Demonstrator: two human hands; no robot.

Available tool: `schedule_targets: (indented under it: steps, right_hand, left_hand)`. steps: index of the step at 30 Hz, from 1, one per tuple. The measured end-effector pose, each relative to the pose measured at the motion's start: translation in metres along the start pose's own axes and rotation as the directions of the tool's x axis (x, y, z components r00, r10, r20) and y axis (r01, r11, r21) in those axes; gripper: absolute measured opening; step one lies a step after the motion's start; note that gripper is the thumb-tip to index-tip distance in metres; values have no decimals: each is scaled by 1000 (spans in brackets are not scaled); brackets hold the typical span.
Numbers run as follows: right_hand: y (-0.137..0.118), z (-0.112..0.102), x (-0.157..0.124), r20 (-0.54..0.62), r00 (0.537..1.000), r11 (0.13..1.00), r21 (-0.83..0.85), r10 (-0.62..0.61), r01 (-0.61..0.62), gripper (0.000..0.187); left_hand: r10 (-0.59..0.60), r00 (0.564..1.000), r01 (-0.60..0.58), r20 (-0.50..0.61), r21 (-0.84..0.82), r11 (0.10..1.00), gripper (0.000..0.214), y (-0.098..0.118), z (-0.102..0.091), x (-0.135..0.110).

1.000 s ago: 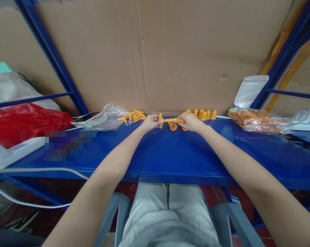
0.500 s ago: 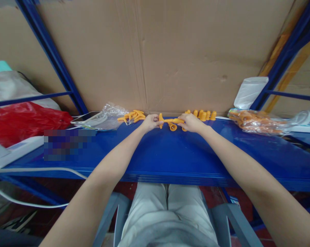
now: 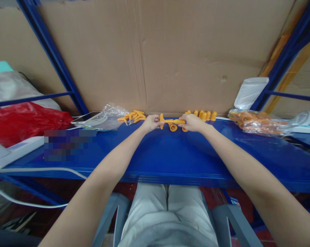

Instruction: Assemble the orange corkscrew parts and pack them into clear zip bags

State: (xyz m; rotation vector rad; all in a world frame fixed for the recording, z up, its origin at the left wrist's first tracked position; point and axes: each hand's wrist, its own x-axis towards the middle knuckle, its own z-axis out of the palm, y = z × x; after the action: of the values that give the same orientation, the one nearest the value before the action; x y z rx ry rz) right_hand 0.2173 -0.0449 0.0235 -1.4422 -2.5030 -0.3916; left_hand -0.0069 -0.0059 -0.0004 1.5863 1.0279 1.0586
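Note:
Between my two hands lies a long yellow-orange plastic piece with a T-shaped crossbar (image 3: 162,121) at its left end. My left hand (image 3: 153,122) pinches it by that crossbar. Closed around its right end is my right hand (image 3: 192,122); the fingers hide that end, so I cannot tell how it is shaped there. Just below the piece a yellow cone-shaped cup (image 3: 173,128) lies on the blue table, its opening facing me. Part of another yellow piece shows under my right hand. Beside my left hand is a pile of yellow T-shaped handles (image 3: 134,116) with small metal chains.
Several yellow cups (image 3: 203,116) stand behind my right hand. A clear bag of orange parts (image 3: 255,120) lies at the right, and a clear plastic bag (image 3: 108,116) at the left. A red bag (image 3: 28,120) rests far left. Cardboard (image 3: 170,61) backs the blue table (image 3: 170,154).
Both hands stay in nearly the same place on the yellow piece. Its shaft shows slightly more plainly between them now.

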Motion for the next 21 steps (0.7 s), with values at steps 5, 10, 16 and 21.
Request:
schedule_targets:
  steps: [5, 10, 16, 21]
  right_hand:
    - [2, 6, 1, -44, 998, 998, 51, 33, -31, 22]
    - [9, 19, 4, -200, 975, 954, 297, 93, -30, 38]
    - [22, 31, 8, -113, 970, 633, 772, 215, -50, 41]
    - [21, 28, 9, -100, 976, 530, 848, 193, -18, 35]
  left_hand:
    - [-7, 1000, 7, 3, -3, 1000, 21, -2, -1, 2]
    - [-27, 999, 27, -17, -6, 1000, 21, -2, -6, 3]
    - [-21, 1000, 21, -16, -26, 999, 21, -3, -11, 3]
    - [-17, 999, 16, -31, -32, 999, 19, -2, -12, 0]
